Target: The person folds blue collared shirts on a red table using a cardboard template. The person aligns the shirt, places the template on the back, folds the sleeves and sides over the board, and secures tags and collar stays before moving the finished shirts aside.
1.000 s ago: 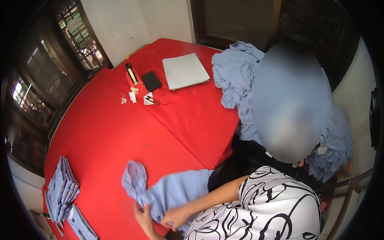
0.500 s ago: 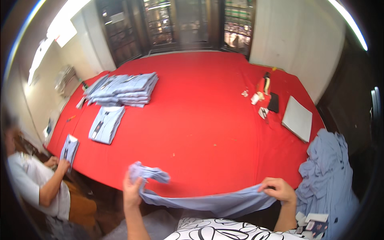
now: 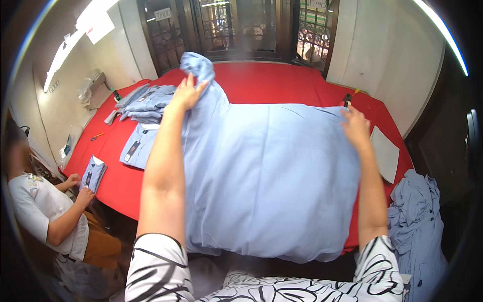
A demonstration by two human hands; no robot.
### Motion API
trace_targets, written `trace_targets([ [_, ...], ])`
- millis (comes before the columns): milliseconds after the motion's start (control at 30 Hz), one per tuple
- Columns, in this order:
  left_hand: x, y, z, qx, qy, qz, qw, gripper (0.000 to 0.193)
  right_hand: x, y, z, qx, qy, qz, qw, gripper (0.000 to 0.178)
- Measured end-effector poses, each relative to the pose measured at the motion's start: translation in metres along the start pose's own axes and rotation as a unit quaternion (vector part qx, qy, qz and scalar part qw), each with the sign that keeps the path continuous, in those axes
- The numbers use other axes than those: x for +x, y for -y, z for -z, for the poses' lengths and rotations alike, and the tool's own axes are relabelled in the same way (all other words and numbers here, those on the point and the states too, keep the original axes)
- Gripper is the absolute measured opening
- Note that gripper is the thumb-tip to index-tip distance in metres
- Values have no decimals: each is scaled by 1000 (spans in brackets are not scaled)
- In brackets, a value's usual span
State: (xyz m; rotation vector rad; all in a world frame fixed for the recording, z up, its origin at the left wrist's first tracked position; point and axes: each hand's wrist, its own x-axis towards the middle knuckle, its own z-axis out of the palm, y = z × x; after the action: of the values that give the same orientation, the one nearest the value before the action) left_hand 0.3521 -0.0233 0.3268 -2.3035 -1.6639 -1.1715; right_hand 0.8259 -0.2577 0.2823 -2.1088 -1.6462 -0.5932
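Observation:
A light blue shirt (image 3: 266,171) spreads across the table in front of me, its near part hanging over the front edge. My left hand (image 3: 187,95) lies against the shirt's far left part, thumb and fingers apart. Just beyond it a bunched sleeve (image 3: 197,65) sticks up toward the windows. At the far right corner of the cloth, my right hand (image 3: 356,127) has its fingers closed on the shirt's edge. The shirt's underside is hidden.
Folded blue shirts (image 3: 151,100) are stacked at the back left, with another folded shirt (image 3: 135,146) nearer. On the left, a co-worker (image 3: 45,211) handles a folded shirt (image 3: 93,173). White sheets (image 3: 385,156) lie right on the red table (image 3: 282,80). Rumpled blue shirts (image 3: 415,216) hang at the right edge.
The shirt has swung up from the table's front edge and opened out over the tabletop. Both my hands have moved far forward. The view has shifted slightly.

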Motion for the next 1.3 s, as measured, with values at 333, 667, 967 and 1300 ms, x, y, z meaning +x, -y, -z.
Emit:
trace_targets([
  [333,-351,-22,-85,168,168,84,968,59,-238,25,-139,67,139,-90,984,57],
  [667,-410,86,-45,168,100,167,966,48,-261,15,-143,-40,137,-139,980,59],
  [967,-339,114,-40,84,-17,75,994,19,-187,20,-130,11,192,-136,972,49],
  [1300,-182,147,-176,143,165,117,969,72,-16,46,-263,-57,225,-59,971,65],
])
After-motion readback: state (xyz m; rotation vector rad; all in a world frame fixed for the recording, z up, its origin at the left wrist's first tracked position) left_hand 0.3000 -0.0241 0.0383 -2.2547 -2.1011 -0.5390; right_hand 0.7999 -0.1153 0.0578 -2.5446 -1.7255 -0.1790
